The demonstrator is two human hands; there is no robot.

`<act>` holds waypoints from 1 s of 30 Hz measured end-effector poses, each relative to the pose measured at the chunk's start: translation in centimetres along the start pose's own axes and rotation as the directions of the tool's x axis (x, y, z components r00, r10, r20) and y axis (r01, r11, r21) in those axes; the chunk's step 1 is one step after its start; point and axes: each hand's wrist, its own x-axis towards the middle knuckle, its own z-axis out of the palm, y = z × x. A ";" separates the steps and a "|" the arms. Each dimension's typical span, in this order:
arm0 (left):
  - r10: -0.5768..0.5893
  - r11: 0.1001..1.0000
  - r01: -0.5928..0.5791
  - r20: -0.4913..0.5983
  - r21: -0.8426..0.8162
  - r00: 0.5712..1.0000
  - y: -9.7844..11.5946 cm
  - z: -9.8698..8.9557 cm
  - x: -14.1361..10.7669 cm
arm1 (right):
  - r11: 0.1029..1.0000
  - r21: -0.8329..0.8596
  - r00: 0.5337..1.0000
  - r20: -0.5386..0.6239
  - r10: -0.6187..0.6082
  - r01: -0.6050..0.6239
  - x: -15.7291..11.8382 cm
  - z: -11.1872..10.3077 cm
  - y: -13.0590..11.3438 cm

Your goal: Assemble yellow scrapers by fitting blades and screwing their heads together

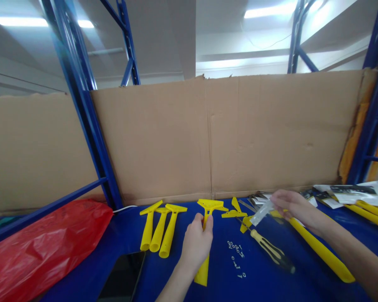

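Note:
My left hand (195,239) is wrapped round the handle of a yellow scraper (202,272), its wide head pointing away from me. My right hand (291,205) pinches a small translucent plastic piece (261,213); whether it is a sleeve or a little bag I cannot tell. Under that piece lie loose yellow plastic parts (234,213) and a screwdriver (271,248) with a cream and black handle. Several small screws and nuts (236,247) are scattered between my hands. A long yellow handle (323,251) rests beneath my right forearm.
Three yellow scrapers (169,233) lie side by side on the blue table (258,285). A black phone (122,277) and a red plastic bag (50,247) are at left. Packets (354,195) and more yellow handles (370,216) sit at right. Cardboard (164,142) walls the back.

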 end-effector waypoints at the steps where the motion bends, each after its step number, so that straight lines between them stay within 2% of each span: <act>1: -0.031 0.995 0.034 0.036 -0.099 0.999 0.0 0.3 0.0 | 0.999 0.054 0.999 -0.051 -0.005 0.008 0.1 0.3 0.3; 3: -0.089 0.954 0.120 0.124 -0.273 0.988 0.2 0.7 -0.1 | 0.987 0.158 0.992 -0.127 -0.017 0.038 0.1 0.9 0.7; 5: -0.130 0.896 0.195 0.186 -0.399 0.974 0.6 0.8 -0.4 | 0.968 0.244 0.990 -0.138 -0.030 0.064 -0.4 1.8 0.6; 8: -0.164 0.804 0.260 0.221 -0.534 0.961 1.4 0.7 -1.0 | 0.944 0.327 0.998 -0.055 -0.026 0.043 -1.6 3.6 -0.3; 12: -0.112 0.685 0.246 0.235 -0.686 0.966 1.8 0.5 -1.3 | 0.899 0.438 0.995 0.090 -0.031 -0.012 -3.3 6.5 -1.7; 15: -0.096 0.613 0.241 0.233 -0.753 0.968 1.9 0.4 -1.3 | 0.871 0.488 0.986 0.167 -0.025 -0.061 -4.1 8.2 -2.1; 20: -0.060 0.506 0.222 0.223 -0.833 0.973 1.8 0.2 -1.1 | 0.803 0.582 0.980 0.200 0.015 -0.131 -4.5 9.7 -1.5; 24: -0.034 0.456 0.203 0.211 -0.867 0.977 1.9 0.1 -1.3 | 0.837 0.526 0.960 0.281 -0.004 -0.151 -4.9 10.2 -1.2; 30: -0.004 0.405 0.210 0.228 -0.890 0.974 2.0 0.1 -1.4 | 0.863 0.492 0.968 0.250 -0.015 -0.114 -5.4 10.4 -1.4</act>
